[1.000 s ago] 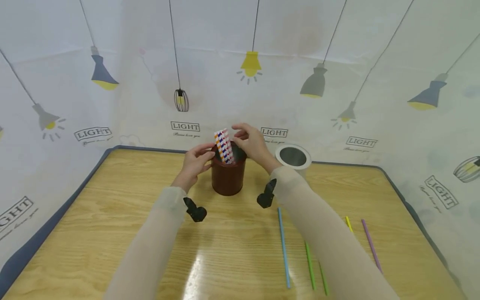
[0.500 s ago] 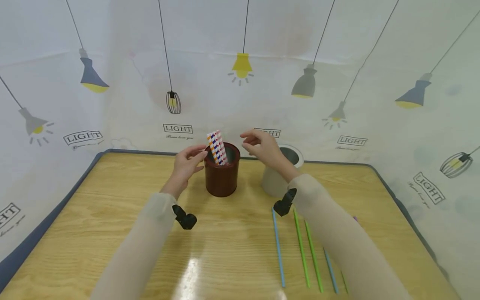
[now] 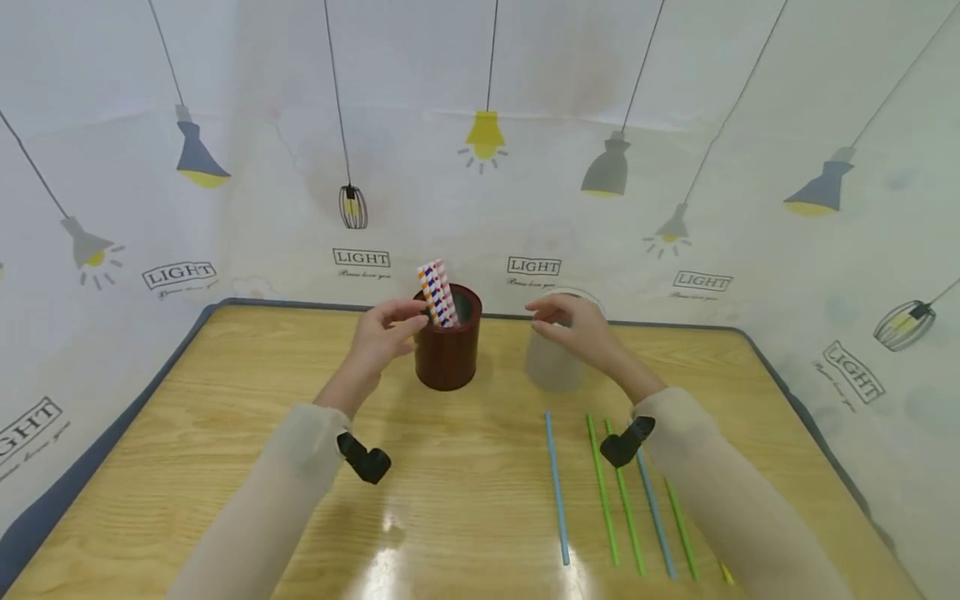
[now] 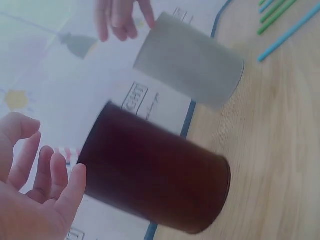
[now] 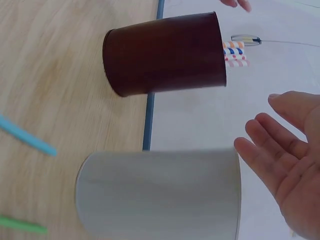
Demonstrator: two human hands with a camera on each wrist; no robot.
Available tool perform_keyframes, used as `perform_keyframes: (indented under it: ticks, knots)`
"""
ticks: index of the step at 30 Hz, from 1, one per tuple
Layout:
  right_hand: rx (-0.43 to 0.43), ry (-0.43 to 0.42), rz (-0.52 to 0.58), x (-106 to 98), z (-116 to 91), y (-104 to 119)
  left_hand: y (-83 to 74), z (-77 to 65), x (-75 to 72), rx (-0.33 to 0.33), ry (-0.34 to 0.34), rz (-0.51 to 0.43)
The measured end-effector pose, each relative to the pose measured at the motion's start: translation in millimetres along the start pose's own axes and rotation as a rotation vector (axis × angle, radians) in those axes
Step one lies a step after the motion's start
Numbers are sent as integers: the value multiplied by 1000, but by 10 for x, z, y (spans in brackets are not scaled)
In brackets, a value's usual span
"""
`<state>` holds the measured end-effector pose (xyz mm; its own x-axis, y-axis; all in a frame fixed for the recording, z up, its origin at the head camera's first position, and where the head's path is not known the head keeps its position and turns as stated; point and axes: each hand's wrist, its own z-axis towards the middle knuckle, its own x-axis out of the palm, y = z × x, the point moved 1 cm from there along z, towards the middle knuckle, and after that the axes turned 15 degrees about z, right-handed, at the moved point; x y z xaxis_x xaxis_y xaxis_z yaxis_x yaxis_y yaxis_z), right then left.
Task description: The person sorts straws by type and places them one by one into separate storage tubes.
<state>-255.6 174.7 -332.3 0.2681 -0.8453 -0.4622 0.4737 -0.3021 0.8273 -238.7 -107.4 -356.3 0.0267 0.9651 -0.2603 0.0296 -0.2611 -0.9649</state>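
A dark red-brown canister stands upright near the table's back edge. Several straws with orange, blue and pink patterns lean inside it and stick out above its rim. My left hand is at the canister's left rim, its fingers loosely bent and holding nothing; in the left wrist view a fingertip appears to touch the rim. To the right stands a white-grey canister, partly covered by my right hand. That hand is at its rim with relaxed fingers and nothing in them; in the right wrist view its palm shows bare.
Several plain straws lie on the wooden table at front right, among them a blue straw and a green straw. My right sleeve hides part of that area. A lamp-printed cloth hangs behind the table.
My right hand has moved right, from the red-brown canister's rim to the white-grey one. My left hand stays by the red-brown canister. The patterned straws stay in it. The head view has shifted slightly.
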Motion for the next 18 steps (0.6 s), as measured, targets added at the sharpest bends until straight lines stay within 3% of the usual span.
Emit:
perform_keyframes:
  ticks: [8,16,18]
  knots:
    - [58,-31,-44,-279,-394,-116,-178,-93,268,71,115,-11]
    - [149,-62,-43,-546,-757,70,-301,-9,654,99,215,30]
    - [163,-73,-67,-642,-840,-33,-317,23,752,99,238,54]
